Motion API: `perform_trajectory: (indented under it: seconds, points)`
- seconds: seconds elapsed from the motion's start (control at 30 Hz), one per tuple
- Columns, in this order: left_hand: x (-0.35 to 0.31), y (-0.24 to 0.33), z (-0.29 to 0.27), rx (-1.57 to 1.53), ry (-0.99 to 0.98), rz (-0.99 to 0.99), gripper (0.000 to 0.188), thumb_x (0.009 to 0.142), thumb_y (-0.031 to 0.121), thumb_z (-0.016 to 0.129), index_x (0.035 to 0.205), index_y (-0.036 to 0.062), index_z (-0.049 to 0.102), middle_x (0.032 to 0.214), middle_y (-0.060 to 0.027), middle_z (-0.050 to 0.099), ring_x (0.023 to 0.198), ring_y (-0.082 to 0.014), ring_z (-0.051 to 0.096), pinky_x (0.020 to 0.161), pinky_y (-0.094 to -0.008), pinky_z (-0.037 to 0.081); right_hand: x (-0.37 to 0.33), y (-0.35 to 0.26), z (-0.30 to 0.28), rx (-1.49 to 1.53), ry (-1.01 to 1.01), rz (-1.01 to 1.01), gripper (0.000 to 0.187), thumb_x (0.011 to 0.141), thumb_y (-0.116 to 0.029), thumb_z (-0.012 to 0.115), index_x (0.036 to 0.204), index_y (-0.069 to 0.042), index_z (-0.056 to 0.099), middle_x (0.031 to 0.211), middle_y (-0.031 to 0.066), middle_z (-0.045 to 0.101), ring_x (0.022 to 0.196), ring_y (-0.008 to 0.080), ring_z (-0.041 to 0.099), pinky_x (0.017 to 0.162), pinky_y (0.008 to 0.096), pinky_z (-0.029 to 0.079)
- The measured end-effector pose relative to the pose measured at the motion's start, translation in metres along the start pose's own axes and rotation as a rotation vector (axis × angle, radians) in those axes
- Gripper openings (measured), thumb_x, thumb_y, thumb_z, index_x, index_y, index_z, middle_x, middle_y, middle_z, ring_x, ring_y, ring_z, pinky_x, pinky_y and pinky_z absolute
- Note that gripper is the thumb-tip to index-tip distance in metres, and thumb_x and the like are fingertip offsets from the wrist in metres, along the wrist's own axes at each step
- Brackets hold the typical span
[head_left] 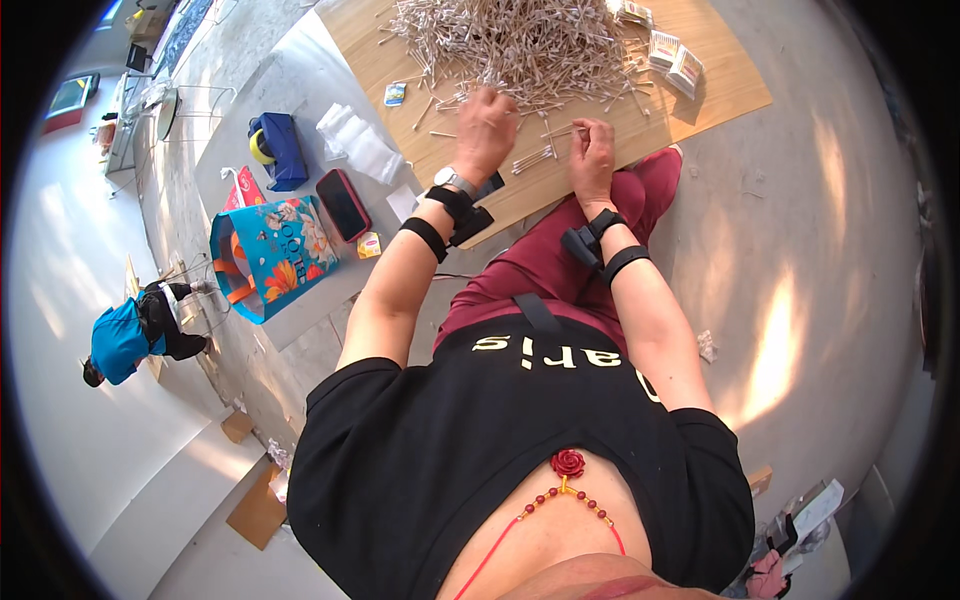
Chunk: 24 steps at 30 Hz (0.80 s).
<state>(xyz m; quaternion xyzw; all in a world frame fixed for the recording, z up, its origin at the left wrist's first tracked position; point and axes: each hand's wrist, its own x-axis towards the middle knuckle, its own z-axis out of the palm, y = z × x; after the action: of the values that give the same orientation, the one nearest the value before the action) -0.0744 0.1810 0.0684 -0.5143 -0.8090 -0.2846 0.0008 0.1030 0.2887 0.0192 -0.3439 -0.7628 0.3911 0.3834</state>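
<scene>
- The step in hand seems to be gathering swabs into a neat row (532,160); adding more calls for a light pinch.
- Loose swab pile (510,50): pale, thin, tangled, on the desk's (735,85) far side.
- Left hand (487,125): curled at its near edge, contents hidden.
- Right hand (592,152): fingers narrowed beside the row; grip unclear.

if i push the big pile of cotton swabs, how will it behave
The pile of cotton swabs would probably spread apart rather than slide as one, since the sticks lie loose and crossed. Each is thin, so likely very light. Strays lying singly on the flat tabletop might roll.
</scene>
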Motion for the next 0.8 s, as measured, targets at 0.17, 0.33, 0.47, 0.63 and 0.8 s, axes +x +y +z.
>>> perform_trajectory:
  seconds: [0.17, 0.33, 0.47, 0.63, 0.8]
  points:
    - [-0.012, 0.026, 0.029, 0.041, -0.093, 0.013, 0.018, 0.085, 0.025, 0.078, 0.094, 0.0114, 0.073, 0.105, -0.0106, 0.066, 0.108, -0.0338, 0.062, 0.097, -0.0467, 0.045, -0.002, 0.001, -0.005, -0.265, 0.067, -0.140, 0.018, 0.093, -0.002, 0.071, 0.111, -0.004, 0.070, 0.118, 0.0145, 0.058, 0.107, 0.0336, 0.060, 0.094, 0.0442, 0.052]
    - [-0.007, 0.029, 0.041, 0.041, -0.132, -0.030, 0.016, 0.086, 0.027, 0.075, 0.091, 0.0122, 0.074, 0.105, -0.0108, 0.067, 0.108, -0.0337, 0.063, 0.097, -0.0464, 0.046, -0.002, 0.002, -0.007, -0.301, 0.055, -0.087, 0.022, 0.092, -0.005, 0.073, 0.114, -0.004, 0.070, 0.119, 0.0158, 0.057, 0.111, 0.0344, 0.059, 0.098, 0.0450, 0.050]
    - [-0.005, 0.030, 0.031, -0.117, -0.029, -0.102, 0.013, 0.087, 0.021, 0.076, 0.090, 0.0086, 0.075, 0.101, -0.0125, 0.069, 0.098, -0.0317, 0.066, 0.088, -0.0447, 0.052, 0.001, 0.002, -0.014, -0.242, -0.014, -0.018, 0.028, 0.092, -0.004, 0.074, 0.120, -0.005, 0.070, 0.122, 0.0178, 0.057, 0.109, 0.0359, 0.062, 0.098, 0.0447, 0.052]
    - [-0.015, 0.014, 0.011, -0.319, 0.064, -0.185, 0.014, 0.087, 0.016, 0.079, 0.094, 0.0042, 0.076, 0.095, -0.0112, 0.068, 0.082, -0.0241, 0.066, 0.076, -0.0375, 0.055, 0.016, 0.013, -0.033, -0.248, -0.156, -0.036, 0.033, 0.090, -0.005, 0.075, 0.123, -0.006, 0.070, 0.127, 0.0197, 0.058, 0.110, 0.0384, 0.066, 0.094, 0.0455, 0.055]
    - [-0.029, 0.015, -0.006, -0.388, 0.097, -0.260, 0.014, 0.085, 0.016, 0.081, 0.091, 0.0055, 0.074, 0.090, -0.0122, 0.066, 0.081, -0.0264, 0.066, 0.078, -0.0406, 0.054, 0.028, 0.015, -0.040, -0.264, -0.285, -0.038, 0.024, 0.091, -0.011, 0.075, 0.115, -0.008, 0.073, 0.123, 0.0171, 0.062, 0.108, 0.0396, 0.066, 0.092, 0.0465, 0.056]
